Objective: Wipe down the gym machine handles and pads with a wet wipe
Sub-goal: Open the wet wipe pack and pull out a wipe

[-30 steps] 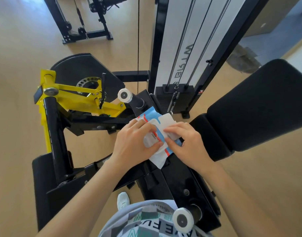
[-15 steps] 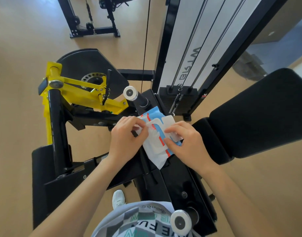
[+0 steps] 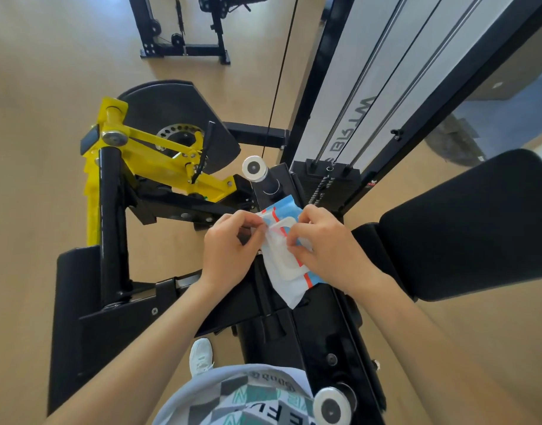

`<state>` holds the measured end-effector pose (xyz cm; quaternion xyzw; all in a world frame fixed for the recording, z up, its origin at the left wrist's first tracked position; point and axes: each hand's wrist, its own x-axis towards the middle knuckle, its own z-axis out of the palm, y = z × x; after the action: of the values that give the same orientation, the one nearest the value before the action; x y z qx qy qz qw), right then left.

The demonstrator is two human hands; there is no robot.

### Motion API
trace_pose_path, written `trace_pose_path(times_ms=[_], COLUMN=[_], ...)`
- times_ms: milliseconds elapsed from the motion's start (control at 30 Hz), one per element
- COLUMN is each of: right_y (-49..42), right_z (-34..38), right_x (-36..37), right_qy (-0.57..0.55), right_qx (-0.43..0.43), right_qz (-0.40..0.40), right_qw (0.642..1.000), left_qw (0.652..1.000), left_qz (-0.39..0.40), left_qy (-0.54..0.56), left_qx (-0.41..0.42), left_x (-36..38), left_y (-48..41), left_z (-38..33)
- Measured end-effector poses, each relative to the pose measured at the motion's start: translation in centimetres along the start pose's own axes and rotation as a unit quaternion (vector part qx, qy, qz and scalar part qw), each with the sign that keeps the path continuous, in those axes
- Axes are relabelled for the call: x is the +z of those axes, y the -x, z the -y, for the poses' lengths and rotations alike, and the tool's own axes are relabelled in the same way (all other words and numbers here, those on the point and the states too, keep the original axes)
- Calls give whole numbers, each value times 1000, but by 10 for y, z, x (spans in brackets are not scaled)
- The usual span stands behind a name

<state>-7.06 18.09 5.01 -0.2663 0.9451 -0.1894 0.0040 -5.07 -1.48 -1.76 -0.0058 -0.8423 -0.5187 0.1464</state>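
Over tan gym floor (image 3: pixel 48 87), black back pad (image 3: pixel 466 222), yellow lever (image 3: pixel 154 145), wipe pack (image 3: pixel 286 273).

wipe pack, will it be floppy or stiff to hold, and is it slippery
Probably floppy: the wipe pack droops to a loose corner below the hands. Likely light, since the left hand pinches at its flap and the right hand holds it with fingertips. Its smooth film may be a bit slippery.
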Motion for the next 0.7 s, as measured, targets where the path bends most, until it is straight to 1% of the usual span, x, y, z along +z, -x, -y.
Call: trace_pose_path(times_ms=[67, 133, 267, 433, 467, 500, 600, 633, 667, 700], right_y=[1, 3, 7, 12, 11, 11, 8, 7, 6, 6], right_z=[-2, -2, 1, -1, 0, 0, 1, 2, 1, 0], right_x=[0, -3, -12, -6, -5, -4, 3, 6, 8, 9], right_qy=[-40, -126, -275, -334, -328, -302, -152, -113, -101, -116], right_qx=[27, 80, 172, 219, 214, 199, 123, 101, 93, 98], right_qz=[0, -8, -26, -49, -48, -40, 0, -8, -27, -50], right_qw=[999, 989, 946, 916, 919, 931, 981, 988, 990, 987], left_qw=[1000, 1000, 1000, 1000, 1000, 1000, 999, 999, 999, 999], left_qz=[-1, -5, -7, -14, -14, -14, -13, -12, -11, -8], left_qy=[-2, -1, 4, -2, -3, -3, -6, -6, -5, -3], left_qx=[8, 10, 11, 21, 23, 26, 36, 38, 41, 44], left_x=[1, 1, 2, 3, 3, 2, 2, 2, 2, 3], left_y=[0, 0, 0, 1, 1, 1, 1, 1, 1, 1], left_z=[2, 3, 2, 4, 4, 4, 3, 4, 4, 5])
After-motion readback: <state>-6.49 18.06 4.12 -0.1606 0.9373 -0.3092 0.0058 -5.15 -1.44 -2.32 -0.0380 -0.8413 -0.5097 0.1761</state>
